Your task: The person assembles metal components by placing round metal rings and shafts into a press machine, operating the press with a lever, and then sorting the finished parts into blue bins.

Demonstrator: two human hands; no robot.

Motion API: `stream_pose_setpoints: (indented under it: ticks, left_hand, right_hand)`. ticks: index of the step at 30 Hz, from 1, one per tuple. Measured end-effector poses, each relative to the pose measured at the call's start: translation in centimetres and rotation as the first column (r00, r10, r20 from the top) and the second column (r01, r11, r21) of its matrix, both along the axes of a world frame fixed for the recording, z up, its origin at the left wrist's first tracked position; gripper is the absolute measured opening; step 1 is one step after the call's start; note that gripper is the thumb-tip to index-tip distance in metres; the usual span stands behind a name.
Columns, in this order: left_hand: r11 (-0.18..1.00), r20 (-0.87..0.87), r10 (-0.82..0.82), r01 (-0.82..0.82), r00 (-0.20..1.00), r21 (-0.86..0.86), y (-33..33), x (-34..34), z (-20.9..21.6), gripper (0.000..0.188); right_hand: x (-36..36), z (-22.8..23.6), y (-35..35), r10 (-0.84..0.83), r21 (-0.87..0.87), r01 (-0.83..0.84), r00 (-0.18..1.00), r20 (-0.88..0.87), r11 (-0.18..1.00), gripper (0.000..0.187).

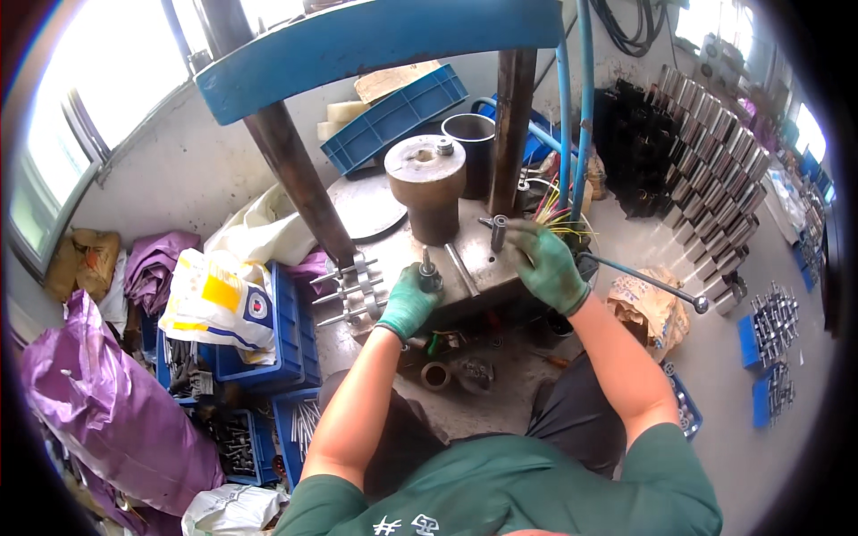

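My left hand (409, 302), in a green glove, is closed around a dark, stepped metal part with a narrow upright shaft (428, 262), at the front of the steel work table (494, 284). To the right, my gloved right hand (545, 266) has its fingers stretched out and apart. Beside its fingertips a short metal cylinder with a hole in its top (499, 234) stands upright; whether they touch it I cannot tell. Between the hands lies a plain metal rod (463, 271). Behind it rises a thick, round metal block (427, 183) with a small ring (444, 146) on top.
A blue press frame (384, 49) on steel posts (299, 179) surrounds the work table. Several shafts (356, 295) lie at left, near blue crates (290, 326) and a purple sack (112, 402). A lever with a ball end (648, 279) juts right. Stacked metal cylinders (706, 170) stand beyond.
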State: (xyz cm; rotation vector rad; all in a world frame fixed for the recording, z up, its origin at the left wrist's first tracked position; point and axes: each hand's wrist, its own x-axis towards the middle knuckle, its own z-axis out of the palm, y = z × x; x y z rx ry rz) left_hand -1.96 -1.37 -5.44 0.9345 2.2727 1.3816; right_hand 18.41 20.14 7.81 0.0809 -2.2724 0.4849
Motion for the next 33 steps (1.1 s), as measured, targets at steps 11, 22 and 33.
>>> stream_pose_setpoints:
  ticks: [11, 22, 33]
  left_hand:
    - [0.815, -0.161, -0.025, 0.113, 0.987, 0.568, 2.2, 3.3, 11.8, 0.041]
    - [0.802, -0.044, 0.035, -0.002, 0.998, 0.598, 14.5, -6.6, 23.3, 0.038]
    - [0.800, -0.055, 0.038, 0.003, 0.998, 0.600, 14.5, -7.9, 21.7, 0.044]
  right_hand:
    - [3.0, -2.6, 0.6, 0.245, -0.294, -0.215, 0.967, 0.070, 0.931, 0.035]
    - [2.4, -3.7, 1.1, 0.286, -0.199, -0.225, 0.880, 0.379, 0.954, 0.019]
    - [4.7, -1.2, -0.1, 0.320, -0.244, -0.215, 0.743, 0.587, 0.946, 0.029]
